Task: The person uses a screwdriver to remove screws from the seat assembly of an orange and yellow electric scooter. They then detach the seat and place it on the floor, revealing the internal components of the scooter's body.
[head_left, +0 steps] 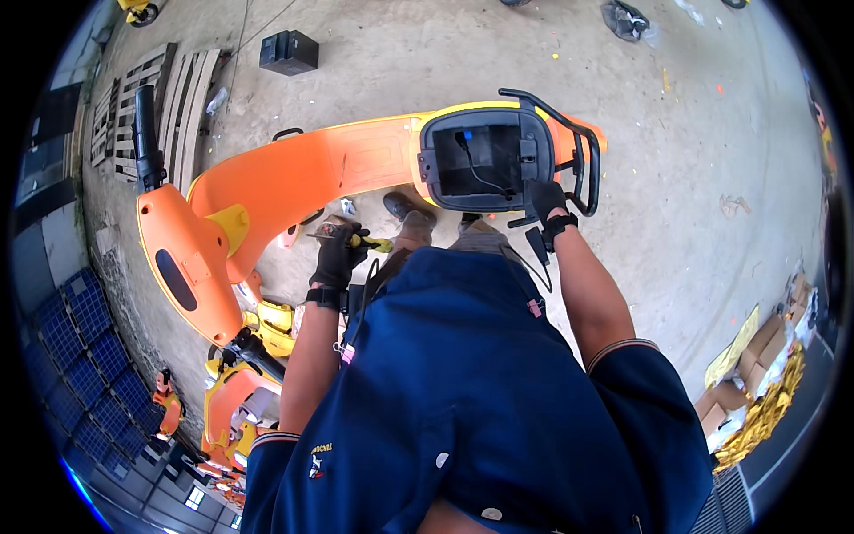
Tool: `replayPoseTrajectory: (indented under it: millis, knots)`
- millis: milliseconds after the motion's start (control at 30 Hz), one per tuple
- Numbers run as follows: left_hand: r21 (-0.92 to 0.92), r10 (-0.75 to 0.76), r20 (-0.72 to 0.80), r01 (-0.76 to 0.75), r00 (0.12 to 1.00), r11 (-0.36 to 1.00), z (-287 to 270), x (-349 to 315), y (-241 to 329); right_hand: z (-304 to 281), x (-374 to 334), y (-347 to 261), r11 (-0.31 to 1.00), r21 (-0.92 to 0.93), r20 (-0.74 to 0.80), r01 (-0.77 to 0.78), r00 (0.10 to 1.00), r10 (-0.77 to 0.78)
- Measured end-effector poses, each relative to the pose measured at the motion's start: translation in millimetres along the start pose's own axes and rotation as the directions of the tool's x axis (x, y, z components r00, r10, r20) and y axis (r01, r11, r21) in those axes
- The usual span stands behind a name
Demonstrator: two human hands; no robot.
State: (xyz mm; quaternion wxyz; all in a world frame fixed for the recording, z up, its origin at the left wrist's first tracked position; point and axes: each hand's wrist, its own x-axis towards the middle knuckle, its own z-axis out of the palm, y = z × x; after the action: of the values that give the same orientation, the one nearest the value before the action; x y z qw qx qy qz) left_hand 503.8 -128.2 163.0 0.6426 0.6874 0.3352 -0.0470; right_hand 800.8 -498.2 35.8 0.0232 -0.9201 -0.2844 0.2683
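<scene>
An orange scooter [302, 165] with yellow trim stands across in front of me, its handlebar end to my left. Toward its rear end, an open black compartment [449, 160] shows a cable [480, 173] with a blue connector inside. My left hand [341, 255], in a black glove, is closed round a yellow-handled screwdriver [378, 243] beside the scooter's footwell. At the compartment's near right corner is my right hand [544, 200], also gloved in black, touching the rim close to the black rear rail [587, 169]. Its fingers blend into the dark rim.
A black box [289, 53] and wooden pallets [182, 107] lie on the concrete floor beyond the scooter. More orange and yellow scooter parts [240, 400] stand at lower left, near blue racks [89, 347]. Cardboard [761, 351] and yellow wrapping [769, 409] are piled at right.
</scene>
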Motion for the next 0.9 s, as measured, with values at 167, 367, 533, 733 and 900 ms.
replayPoseTrajectory:
  millis: [167,367,533,733,900]
  knots:
    - [0.027,0.025,0.004,-0.025,1.0,0.999,-1.5,-0.3,-0.1,-9.9,-3.6,-6.7,0.999,0.044,0.041,0.018,0.999,-0.019]
    - [0.045,0.034,0.01,-0.034,0.999,0.998,-0.3,0.6,-1.9,-15.2,-0.8,-19.7,0.994,-0.089,0.085,-0.066,0.994,0.073]
    - [0.063,0.064,0.018,-0.065,0.998,0.996,-2.6,0.4,-5.0,-56.2,-17.8,-44.8,0.976,-0.02,0.04,-0.217,0.975,0.218]
    - [0.127,0.103,0.054,-0.109,0.993,0.986,-2.9,4.2,-0.1,-51.6,-9.3,-27.4,0.997,-0.059,-0.075,0.045,0.996,-0.05]
    - [-0.093,-0.195,0.009,0.195,0.981,0.976,-1.3,0.3,16.3,-30.6,3.3,0.4,0.975,-0.103,-0.041,0.197,0.978,-0.202]
